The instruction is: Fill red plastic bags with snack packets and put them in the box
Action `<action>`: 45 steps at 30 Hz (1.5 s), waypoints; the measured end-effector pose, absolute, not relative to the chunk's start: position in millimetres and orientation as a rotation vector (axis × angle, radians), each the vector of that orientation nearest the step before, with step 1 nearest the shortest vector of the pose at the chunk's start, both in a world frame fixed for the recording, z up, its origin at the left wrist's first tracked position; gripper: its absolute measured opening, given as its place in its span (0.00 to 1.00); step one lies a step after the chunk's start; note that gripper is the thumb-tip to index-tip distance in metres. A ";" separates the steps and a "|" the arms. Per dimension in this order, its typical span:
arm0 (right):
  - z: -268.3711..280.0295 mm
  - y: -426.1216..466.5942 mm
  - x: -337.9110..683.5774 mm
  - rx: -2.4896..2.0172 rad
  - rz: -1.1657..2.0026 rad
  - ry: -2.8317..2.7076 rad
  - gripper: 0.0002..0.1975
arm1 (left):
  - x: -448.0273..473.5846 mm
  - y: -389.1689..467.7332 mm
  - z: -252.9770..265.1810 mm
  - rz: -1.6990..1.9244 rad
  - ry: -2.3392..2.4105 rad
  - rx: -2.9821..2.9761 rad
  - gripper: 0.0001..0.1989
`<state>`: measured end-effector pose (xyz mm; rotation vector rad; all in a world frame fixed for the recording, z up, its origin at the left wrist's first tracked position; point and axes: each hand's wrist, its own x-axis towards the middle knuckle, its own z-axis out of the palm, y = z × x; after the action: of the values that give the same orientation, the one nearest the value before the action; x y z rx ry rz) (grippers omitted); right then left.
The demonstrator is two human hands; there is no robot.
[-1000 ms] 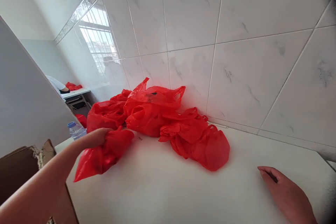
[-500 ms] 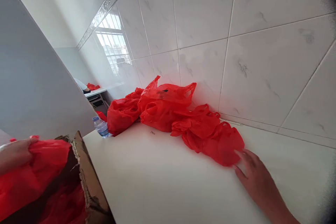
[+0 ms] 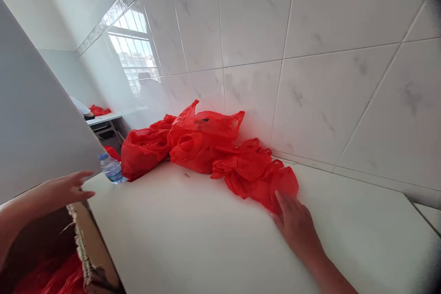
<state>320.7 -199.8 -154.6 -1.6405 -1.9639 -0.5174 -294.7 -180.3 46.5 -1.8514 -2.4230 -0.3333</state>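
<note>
Several crumpled red plastic bags lie in a row on the white tabletop [image 3: 206,239], along the tiled wall. My right hand [image 3: 298,227] is at the near right end of the row. Its thumb and fingers are closed round the edge of the nearest red plastic bag [image 3: 282,181]; part of the grip is hidden. At the left, my left hand [image 3: 65,193] hangs over a cardboard box [image 3: 94,248]. Its fingers are apart and hold nothing. Inside the box lie more red plastic bags [image 3: 55,275].
A clear water bottle [image 3: 112,168] with a blue cap stands at the table's far left corner. A grey panel [image 3: 31,101] rises behind the box. Further back, a second table [image 3: 103,119] carries red bags, with part of a person beside it.
My left hand has let go of the red plastic bag it held over the box. My right hand has moved left onto the end bag. The view has turned slightly right.
</note>
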 end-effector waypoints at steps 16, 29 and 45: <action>-153.3 -314.4 364.5 -1.868 -0.284 -1.428 0.26 | 143.4 -148.1 -56.3 -0.871 -1.770 -3.271 0.25; -143.5 -303.4 399.5 -1.905 0.181 -0.932 0.12 | 189.1 -151.5 -123.1 -1.793 -1.918 -3.056 0.05; -137.9 -296.2 429.1 -1.579 0.319 -0.390 0.13 | 189.6 -135.9 -128.0 -2.222 -2.021 -2.752 0.06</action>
<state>429.1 -296.2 -137.9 -1.5790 -0.3900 0.3189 189.6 -135.9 -128.0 -2.7524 -2.0211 -2.2223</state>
